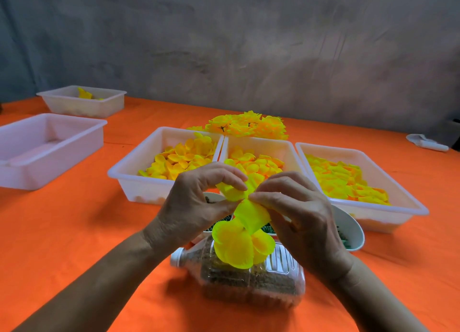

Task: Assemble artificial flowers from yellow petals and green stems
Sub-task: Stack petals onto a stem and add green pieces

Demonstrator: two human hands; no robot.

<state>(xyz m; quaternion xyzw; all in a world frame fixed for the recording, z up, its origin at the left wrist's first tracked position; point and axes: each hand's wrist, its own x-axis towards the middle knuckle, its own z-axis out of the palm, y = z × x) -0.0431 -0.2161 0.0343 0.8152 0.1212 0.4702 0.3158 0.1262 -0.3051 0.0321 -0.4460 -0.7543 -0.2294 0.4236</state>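
Above a bottle (249,279): yellow petals (239,239) pinched by left hand (199,204) and right hand (298,214), held up, likely for layering; petal trays (129,180) kept within reach.

Three petal trays sit side by side mid-desk (74,232): left tray (139,180), middle tray (258,145), right tray (398,207). Finished flowers (249,127) are piled just behind the middle tray. Two more trays sit far left: near one (37,157), far one (82,105) behind it. A bowl (353,229) sits in front of the right tray. A bottle (251,279) lies on its side nearest the person, under the held petals (239,242). A small object (425,142) lies far right.
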